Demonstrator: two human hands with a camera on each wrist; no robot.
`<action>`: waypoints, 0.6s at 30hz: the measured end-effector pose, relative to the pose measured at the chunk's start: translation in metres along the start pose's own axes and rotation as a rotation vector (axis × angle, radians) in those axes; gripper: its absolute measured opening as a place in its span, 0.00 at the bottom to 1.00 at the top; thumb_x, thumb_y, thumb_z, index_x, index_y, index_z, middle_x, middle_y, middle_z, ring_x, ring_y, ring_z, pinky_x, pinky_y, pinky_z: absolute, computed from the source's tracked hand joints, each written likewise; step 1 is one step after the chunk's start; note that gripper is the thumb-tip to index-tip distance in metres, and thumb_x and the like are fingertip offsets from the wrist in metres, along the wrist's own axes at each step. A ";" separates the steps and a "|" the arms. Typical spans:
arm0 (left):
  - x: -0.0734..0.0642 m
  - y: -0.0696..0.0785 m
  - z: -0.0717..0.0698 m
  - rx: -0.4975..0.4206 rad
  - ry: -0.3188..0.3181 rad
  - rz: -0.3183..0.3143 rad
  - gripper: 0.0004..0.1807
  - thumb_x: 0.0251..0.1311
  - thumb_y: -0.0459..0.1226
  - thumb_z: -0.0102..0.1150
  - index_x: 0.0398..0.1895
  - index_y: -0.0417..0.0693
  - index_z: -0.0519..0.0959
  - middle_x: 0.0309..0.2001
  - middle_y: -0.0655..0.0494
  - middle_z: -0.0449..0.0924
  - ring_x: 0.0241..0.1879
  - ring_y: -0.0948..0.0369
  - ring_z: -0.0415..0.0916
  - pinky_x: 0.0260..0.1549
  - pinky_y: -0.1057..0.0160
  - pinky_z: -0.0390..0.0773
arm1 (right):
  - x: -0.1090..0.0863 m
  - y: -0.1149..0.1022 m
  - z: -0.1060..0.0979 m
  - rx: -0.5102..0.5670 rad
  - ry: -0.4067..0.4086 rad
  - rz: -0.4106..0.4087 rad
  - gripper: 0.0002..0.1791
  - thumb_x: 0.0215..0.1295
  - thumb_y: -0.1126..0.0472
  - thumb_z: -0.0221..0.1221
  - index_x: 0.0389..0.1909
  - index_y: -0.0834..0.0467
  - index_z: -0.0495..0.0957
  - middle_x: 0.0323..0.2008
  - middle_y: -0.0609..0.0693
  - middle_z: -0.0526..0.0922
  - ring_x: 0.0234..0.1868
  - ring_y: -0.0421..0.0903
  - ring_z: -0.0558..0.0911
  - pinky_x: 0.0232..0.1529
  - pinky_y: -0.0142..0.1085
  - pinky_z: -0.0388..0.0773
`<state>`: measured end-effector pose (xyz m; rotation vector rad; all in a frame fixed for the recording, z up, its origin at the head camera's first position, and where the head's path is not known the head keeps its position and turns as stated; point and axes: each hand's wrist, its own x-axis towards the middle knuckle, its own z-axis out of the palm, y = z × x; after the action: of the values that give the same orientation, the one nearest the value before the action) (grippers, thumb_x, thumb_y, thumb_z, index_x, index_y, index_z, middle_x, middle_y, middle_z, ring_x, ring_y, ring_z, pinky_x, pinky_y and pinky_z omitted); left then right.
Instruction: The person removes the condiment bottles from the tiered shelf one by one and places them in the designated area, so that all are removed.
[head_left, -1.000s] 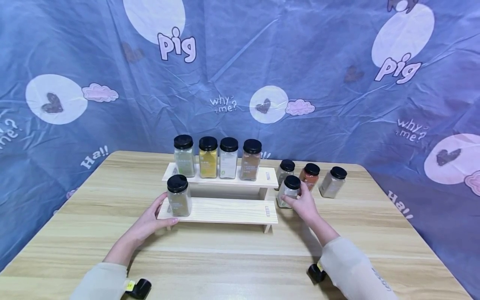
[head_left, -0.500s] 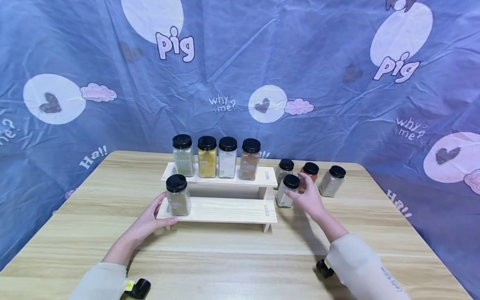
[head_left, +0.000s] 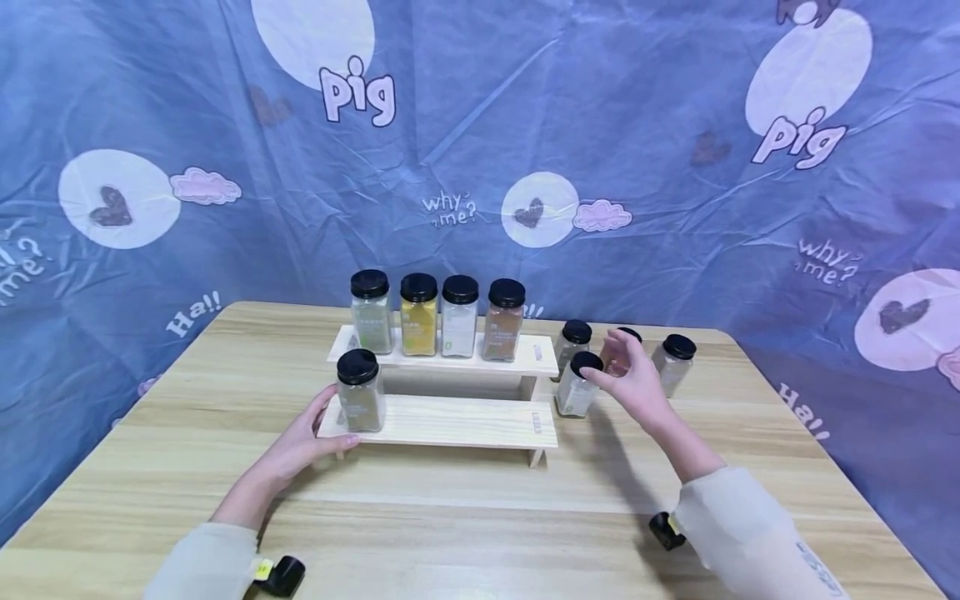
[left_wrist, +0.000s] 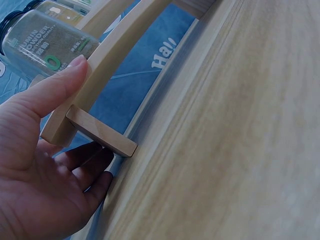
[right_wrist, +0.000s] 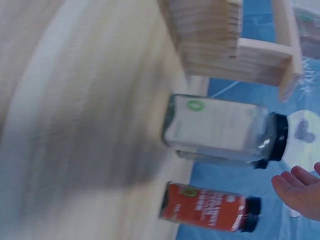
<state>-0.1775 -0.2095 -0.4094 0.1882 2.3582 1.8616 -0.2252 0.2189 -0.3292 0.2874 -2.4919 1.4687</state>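
My left hand [head_left: 300,446] grips the left end of a two-step wooden rack [head_left: 465,421], thumb on the front edge. In the left wrist view its other fingers curl below the step near the leg. Beside that thumb a cumin powder jar [head_left: 362,404] with a black lid stands on the lower step. My right hand [head_left: 641,390] is raised by a black-lidded jar of pale powder [head_left: 576,397] standing upright on the table right of the rack. The right wrist view shows its fingers [right_wrist: 299,192] extended and apart from that jar. A red spice jar [right_wrist: 205,207] is partly hidden behind this hand in the head view.
Several jars, including a yellow one [head_left: 419,327] and a brown one [head_left: 502,332], line the upper step. Another jar [head_left: 572,350] stands behind the pale one, and a grey jar [head_left: 672,365] at far right. A blue printed cloth [head_left: 480,125] hangs behind the table.
My right hand has let go of the pale powder jar and moved up and to the right, over the red jar. The left hand keeps its hold on the rack.
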 end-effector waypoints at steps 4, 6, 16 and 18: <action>-0.001 0.001 0.000 -0.005 -0.006 -0.001 0.51 0.44 0.36 0.64 0.65 0.43 0.39 0.62 0.34 0.43 0.60 0.43 0.43 0.55 0.46 0.45 | -0.001 -0.011 -0.002 0.006 0.000 -0.026 0.38 0.48 0.63 0.63 0.58 0.68 0.55 0.54 0.65 0.63 0.52 0.59 0.65 0.52 0.47 0.60; -0.001 0.002 0.000 -0.003 -0.006 -0.003 0.51 0.44 0.36 0.64 0.65 0.42 0.39 0.63 0.34 0.42 0.60 0.44 0.42 0.55 0.46 0.44 | -0.002 -0.017 -0.002 0.008 0.003 -0.045 0.37 0.48 0.63 0.63 0.58 0.67 0.56 0.54 0.64 0.64 0.53 0.57 0.64 0.52 0.46 0.61; -0.002 0.004 0.000 -0.010 -0.007 -0.004 0.51 0.45 0.35 0.63 0.66 0.44 0.38 0.62 0.34 0.44 0.60 0.44 0.44 0.55 0.47 0.45 | -0.015 -0.045 0.008 0.107 -0.027 -0.134 0.33 0.48 0.68 0.62 0.56 0.67 0.58 0.53 0.62 0.65 0.55 0.53 0.64 0.53 0.44 0.60; -0.003 0.004 0.000 -0.012 -0.005 -0.004 0.51 0.45 0.35 0.63 0.66 0.44 0.38 0.62 0.34 0.43 0.60 0.44 0.43 0.55 0.47 0.45 | -0.017 -0.048 0.012 0.141 -0.028 -0.161 0.32 0.47 0.71 0.61 0.54 0.68 0.59 0.52 0.62 0.66 0.54 0.54 0.64 0.52 0.43 0.61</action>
<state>-0.1749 -0.2090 -0.4054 0.1867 2.3413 1.8709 -0.1961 0.1859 -0.2999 0.5239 -2.3287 1.5847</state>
